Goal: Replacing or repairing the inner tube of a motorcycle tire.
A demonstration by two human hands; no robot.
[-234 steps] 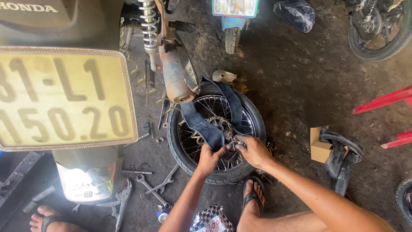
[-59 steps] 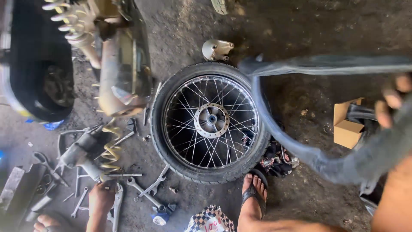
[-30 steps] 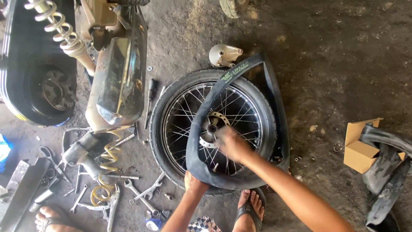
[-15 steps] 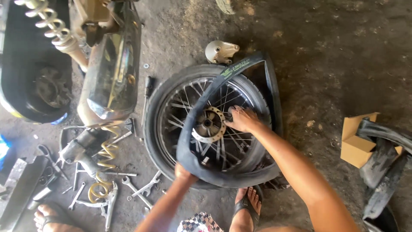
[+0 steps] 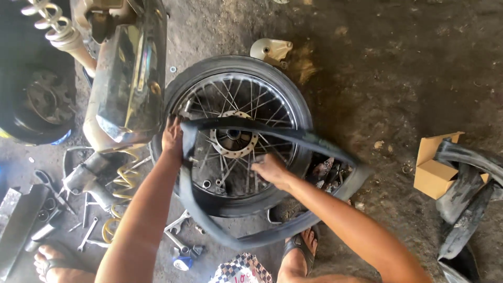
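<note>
While a spoked wheel (image 5: 238, 137) with its black rubber tyre lies flat on the gritty concrete floor (image 5: 408, 68), a limp, matte black inner tube (image 5: 272, 238) droops in a long loop over it. Gripping the tube at the wheel's left rim is the left hand (image 5: 172, 137), and the right hand (image 5: 270, 169) rests on the thin steel spokes near the round metal hub; whether it grips anything is unclear, and the hands are apart

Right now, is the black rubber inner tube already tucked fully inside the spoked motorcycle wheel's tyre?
No, the black rubber inner tube loops loose over the spoked motorcycle wheel, hanging well past its rim.
</note>
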